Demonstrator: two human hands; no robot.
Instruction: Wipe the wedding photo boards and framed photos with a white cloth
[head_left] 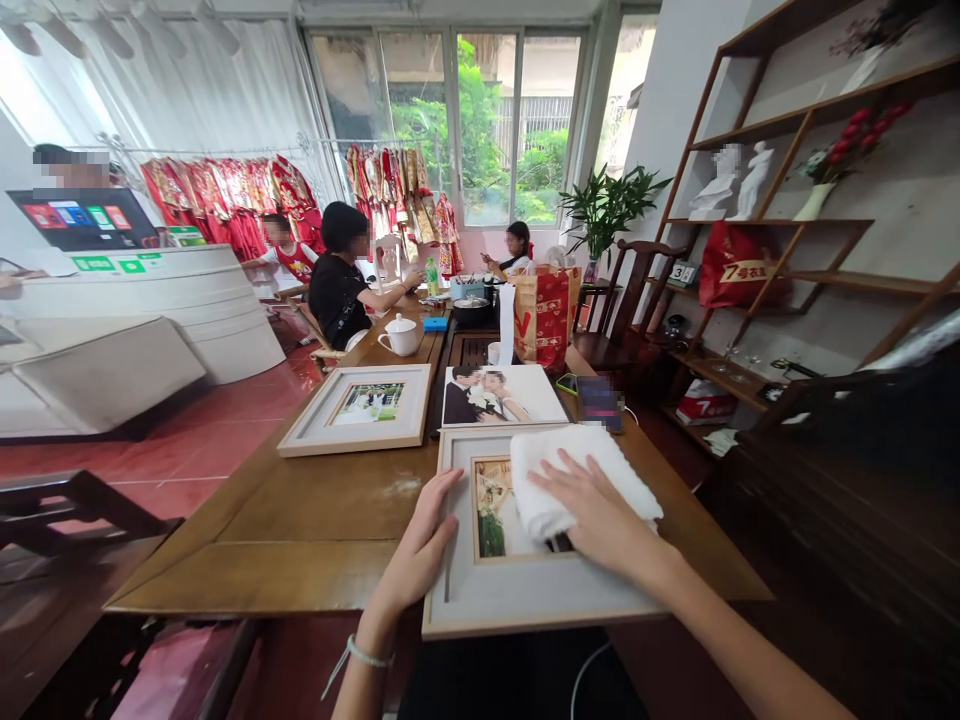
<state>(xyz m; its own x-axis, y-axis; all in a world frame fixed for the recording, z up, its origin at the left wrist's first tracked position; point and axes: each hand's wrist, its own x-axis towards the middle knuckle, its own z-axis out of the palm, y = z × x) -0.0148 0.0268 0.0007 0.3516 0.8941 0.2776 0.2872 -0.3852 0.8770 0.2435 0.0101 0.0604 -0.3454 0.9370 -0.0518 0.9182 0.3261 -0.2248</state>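
Observation:
A picture frame (pixel 465 600) with a pale mat and wooden rim lies at the table's near edge, a photo (pixel 491 530) inside it. My left hand (pixel 421 540) grips its left side, with the fingers and thumb at the rim. A folded white towel (pixel 626 490) covers the right part of the photo. On top of the towel my right hand (pixel 589 500) lies flat, fingers spread, pressing it against the frame. Just beyond is a printed couple photo (pixel 536 395). A second framed photo (pixel 300 432) rests to the left of it.
The wooden table (pixel 315 540) also bears a white teapot (pixel 401 337), a phone (pixel 600 403), a paper bag (pixel 551 315) and a dark pot (pixel 472 310). A person in black (pixel 345 290) sits at the left side, others farther back. Shelves (pixel 795 270) stand at right.

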